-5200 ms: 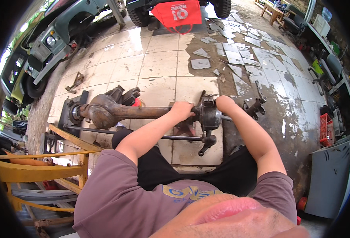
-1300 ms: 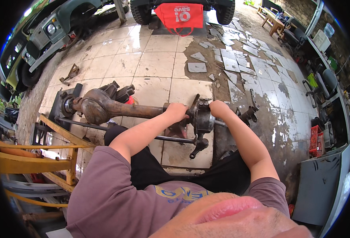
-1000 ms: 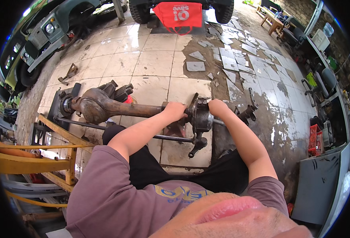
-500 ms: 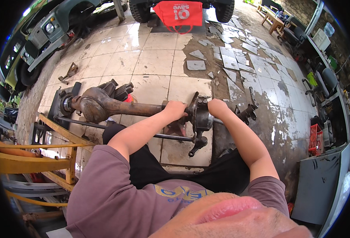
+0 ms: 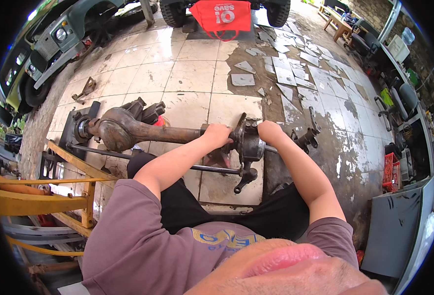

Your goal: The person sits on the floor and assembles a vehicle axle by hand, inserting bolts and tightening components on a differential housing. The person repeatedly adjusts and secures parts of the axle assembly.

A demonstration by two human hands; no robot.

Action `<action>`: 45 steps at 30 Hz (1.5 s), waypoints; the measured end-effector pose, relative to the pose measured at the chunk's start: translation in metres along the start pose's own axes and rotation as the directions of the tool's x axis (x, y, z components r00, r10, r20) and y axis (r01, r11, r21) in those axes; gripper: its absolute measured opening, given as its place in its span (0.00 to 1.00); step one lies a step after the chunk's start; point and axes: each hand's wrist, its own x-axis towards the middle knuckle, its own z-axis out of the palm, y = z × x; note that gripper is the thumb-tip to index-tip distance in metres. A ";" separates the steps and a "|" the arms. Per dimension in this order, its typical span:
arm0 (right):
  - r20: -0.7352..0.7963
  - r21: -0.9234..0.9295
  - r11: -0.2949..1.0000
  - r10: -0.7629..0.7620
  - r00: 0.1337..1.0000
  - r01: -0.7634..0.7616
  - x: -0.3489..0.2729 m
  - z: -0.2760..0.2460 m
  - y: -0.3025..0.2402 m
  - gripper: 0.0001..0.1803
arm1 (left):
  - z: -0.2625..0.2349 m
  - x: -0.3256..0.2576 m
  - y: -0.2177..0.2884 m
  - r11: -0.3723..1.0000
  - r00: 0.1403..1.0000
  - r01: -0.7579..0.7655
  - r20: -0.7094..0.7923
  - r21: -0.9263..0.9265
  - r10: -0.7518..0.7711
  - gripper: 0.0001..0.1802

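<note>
A rusty vehicle axle housing (image 5: 163, 134) lies crosswise in front of me, its round differential bulge to the left. My left hand (image 5: 218, 135) is closed round the tube near its right end, just beside the steering knuckle (image 5: 250, 142). At the knuckle's right side my right hand (image 5: 270, 132) is curled into a closed grip; whatever its fingers hold is hidden. A long steel tie rod (image 5: 212, 170) runs along the near side of the axle and meets an arm below the knuckle. Under the tube, a reddish stand (image 5: 218, 160) is partly visible.
Another greasy metal part (image 5: 308, 135) stands right of the knuckle. Yellow metal frames (image 5: 40, 201) are close on my left. Broken tiles (image 5: 286, 71) lie ahead to the right. A red bag (image 5: 222, 18) hangs at a vehicle ahead; a grey cabinet (image 5: 396, 231) stands at right.
</note>
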 end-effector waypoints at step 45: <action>-0.005 0.017 1.000 -0.003 1.000 0.003 0.020 0.019 0.021 0.14 | -0.009 0.001 0.006 0.999 1.000 0.006 -0.031 -0.054 -0.008 0.22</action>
